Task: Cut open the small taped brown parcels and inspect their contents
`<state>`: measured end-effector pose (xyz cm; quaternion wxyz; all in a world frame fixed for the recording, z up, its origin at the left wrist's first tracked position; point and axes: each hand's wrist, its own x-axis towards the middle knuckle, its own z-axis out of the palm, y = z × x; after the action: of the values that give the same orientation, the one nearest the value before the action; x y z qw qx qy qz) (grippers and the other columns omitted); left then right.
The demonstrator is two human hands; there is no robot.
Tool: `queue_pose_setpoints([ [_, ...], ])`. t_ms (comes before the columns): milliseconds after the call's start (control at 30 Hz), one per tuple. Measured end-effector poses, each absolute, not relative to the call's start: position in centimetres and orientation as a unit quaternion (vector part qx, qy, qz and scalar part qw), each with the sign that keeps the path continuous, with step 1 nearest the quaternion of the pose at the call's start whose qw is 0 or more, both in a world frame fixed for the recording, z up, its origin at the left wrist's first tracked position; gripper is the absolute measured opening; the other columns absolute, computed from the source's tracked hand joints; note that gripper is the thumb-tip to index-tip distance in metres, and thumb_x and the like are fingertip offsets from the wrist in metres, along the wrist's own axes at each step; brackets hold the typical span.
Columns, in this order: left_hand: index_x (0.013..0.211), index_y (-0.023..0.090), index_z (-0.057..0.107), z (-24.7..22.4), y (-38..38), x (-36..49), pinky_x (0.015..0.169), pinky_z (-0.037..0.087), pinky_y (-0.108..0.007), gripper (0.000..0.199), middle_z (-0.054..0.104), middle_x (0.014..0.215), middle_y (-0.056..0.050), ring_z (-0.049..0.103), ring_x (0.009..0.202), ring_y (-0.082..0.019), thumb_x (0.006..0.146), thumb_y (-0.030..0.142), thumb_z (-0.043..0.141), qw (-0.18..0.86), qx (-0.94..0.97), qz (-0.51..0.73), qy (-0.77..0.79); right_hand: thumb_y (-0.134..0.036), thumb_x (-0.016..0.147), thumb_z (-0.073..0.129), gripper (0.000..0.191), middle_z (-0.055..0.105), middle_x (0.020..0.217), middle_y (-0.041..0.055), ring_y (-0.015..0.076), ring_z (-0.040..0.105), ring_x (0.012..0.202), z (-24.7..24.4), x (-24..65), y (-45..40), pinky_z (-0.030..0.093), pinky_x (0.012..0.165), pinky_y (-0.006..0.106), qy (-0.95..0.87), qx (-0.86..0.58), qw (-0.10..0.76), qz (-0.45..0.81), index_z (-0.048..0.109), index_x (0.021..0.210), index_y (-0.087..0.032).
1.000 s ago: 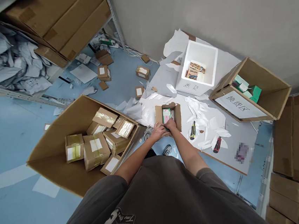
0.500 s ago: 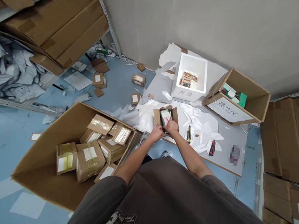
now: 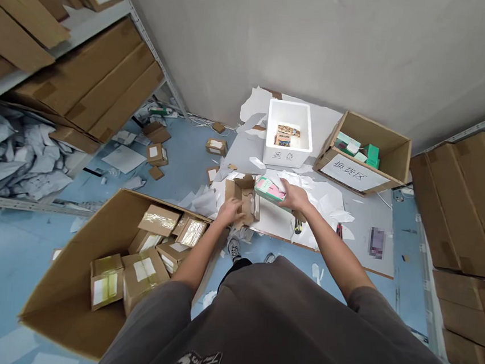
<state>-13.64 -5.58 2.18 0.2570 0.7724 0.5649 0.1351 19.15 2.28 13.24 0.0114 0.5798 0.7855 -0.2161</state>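
Note:
My right hand (image 3: 294, 197) grips one end of a small green, pink and white box (image 3: 269, 188), held above the table. Beside it on the left, my left hand (image 3: 229, 211) has its fingers closed on the edge of a small open cardboard box (image 3: 247, 201). That carton is tilted at the table's near edge, its flaps spread. Part of a yellow and black utility knife (image 3: 298, 226) shows just below my right hand. A red one (image 3: 339, 230) lies farther right, half behind my forearm.
A white foam box (image 3: 287, 155) holding small packets stands on the table (image 3: 377, 212). Right of it is a carton (image 3: 360, 179) with green boxes inside. Torn white paper litters the tabletop. At left, a large carton (image 3: 76, 257) holds several parcels; shelves with boxes flank both sides.
My right hand has lifted the green and pink box out of the small carton and moved right. My left hand has drawn the carton leftward. The view has shifted slightly.

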Motion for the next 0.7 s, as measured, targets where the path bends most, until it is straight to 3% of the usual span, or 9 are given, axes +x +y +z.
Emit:
queue_pose_setpoints([
  [67, 0.16, 0.023, 0.059, 5.0, -4.4, -11.1, 0.128, 0.041, -0.048, 0.088, 0.061, 0.16, -0.016, 0.051, 0.15, -0.038, 0.08, 0.04, 0.09, 0.203, 0.771, 0.198, 0.57, -0.034, 0.06, 0.104, 0.124, 0.077, 0.126, 0.0159, 0.0415, 0.069, 0.12, 13.7, 20.1, 2.5, 0.05, 0.1, 0.041, 0.824, 0.531, 0.012, -0.196, 0.045, 0.168, -0.024],
  [133, 0.17, 0.021, 0.043, 7.4, -3.3, -7.5, 0.133, 0.035, -0.048, 0.115, 0.047, 0.173, -0.015, 0.042, 0.159, -0.04, 0.069, 0.038, 0.098, 0.193, 0.793, 0.212, 0.538, -0.023, 0.058, 0.104, 0.121, 0.077, 0.125, 0.0166, 0.0426, 0.066, 0.125, 13.9, 20.6, 2.6, 0.046, 0.107, 0.044, 0.858, 0.48, 0.012, -0.183, 0.048, 0.166, -0.023],
  [167, 0.168, 0.02, 0.044, 8.4, -2.9, -5.6, 0.132, 0.036, -0.049, 0.117, 0.049, 0.171, -0.016, 0.044, 0.158, -0.042, 0.067, 0.036, 0.099, 0.202, 0.802, 0.2, 0.525, -0.019, 0.058, 0.102, 0.119, 0.077, 0.125, 0.017, 0.0429, 0.064, 0.126, 14.0, 20.8, 2.6, 0.044, 0.111, 0.046, 0.87, 0.458, 0.01, -0.181, 0.05, 0.165, -0.023],
  [300, 0.149, 0.019, 0.061, 9.5, -2.6, 0.3, 0.111, 0.054, -0.045, 0.082, 0.073, 0.14, -0.017, 0.07, 0.13, -0.041, 0.074, 0.029, 0.092, 0.258, 0.771, 0.155, 0.562, -0.011, 0.066, 0.096, 0.11, 0.075, 0.126, 0.0181, 0.0439, 0.057, 0.135, 14.4, 22.5, 2.2, 0.035, 0.122, 0.056, 0.887, 0.42, -0.042, -0.187, 0.049, 0.165, -0.022],
  [433, 0.143, 0.022, 0.062, 8.6, -3.4, 2.9, 0.1, 0.057, -0.043, 0.075, 0.079, 0.128, -0.015, 0.075, 0.119, -0.041, 0.076, 0.034, 0.092, 0.278, 0.694, 0.167, 0.643, -0.026, 0.079, 0.09, 0.098, 0.063, 0.148, 0.0191, 0.0482, 0.044, 0.15, 14.2, 26.3, 0.0, 0.029, 0.125, 0.066, 0.851, 0.468, -0.161, -0.175, 0.047, 0.167, -0.026],
  [533, 0.143, 0.024, 0.059, 8.1, -4.0, 4.9, 0.096, 0.058, -0.044, 0.074, 0.081, 0.125, -0.014, 0.076, 0.119, -0.041, 0.078, 0.041, 0.092, 0.302, 0.639, 0.172, 0.686, -0.044, 0.091, 0.08, 0.079, 0.059, 0.152, 0.0205, 0.0455, 0.049, 0.147, 12.7, 28.3, -2.4, 0.04, 0.121, 0.063, 0.736, 0.591, -0.27, -0.193, 0.051, 0.162, -0.023],
  [633, 0.144, 0.024, 0.057, 7.6, -4.7, 7.8, 0.097, 0.058, -0.045, 0.075, 0.08, 0.129, -0.016, 0.075, 0.122, -0.041, 0.081, 0.05, 0.09, 0.313, 0.599, 0.178, 0.715, -0.058, 0.089, 0.077, 0.086, 0.065, 0.144, 0.0205, 0.0368, 0.065, 0.127, 10.2, 27.6, -3.6, 0.058, 0.105, 0.052, 0.581, 0.67, -0.327, -0.328, 0.048, 0.16, -0.019],
  [700, 0.146, 0.023, 0.055, 6.8, -5.2, 9.6, 0.099, 0.057, -0.045, 0.074, 0.079, 0.13, -0.017, 0.074, 0.124, -0.04, 0.086, 0.053, 0.086, 0.314, 0.589, 0.183, 0.721, -0.06, 0.083, 0.082, 0.09, 0.068, 0.14, 0.0184, 0.0315, 0.07, 0.117, 8.6, 26.2, -3.5, 0.062, 0.098, 0.044, 0.518, 0.646, -0.353, -0.435, 0.049, 0.155, -0.018],
])
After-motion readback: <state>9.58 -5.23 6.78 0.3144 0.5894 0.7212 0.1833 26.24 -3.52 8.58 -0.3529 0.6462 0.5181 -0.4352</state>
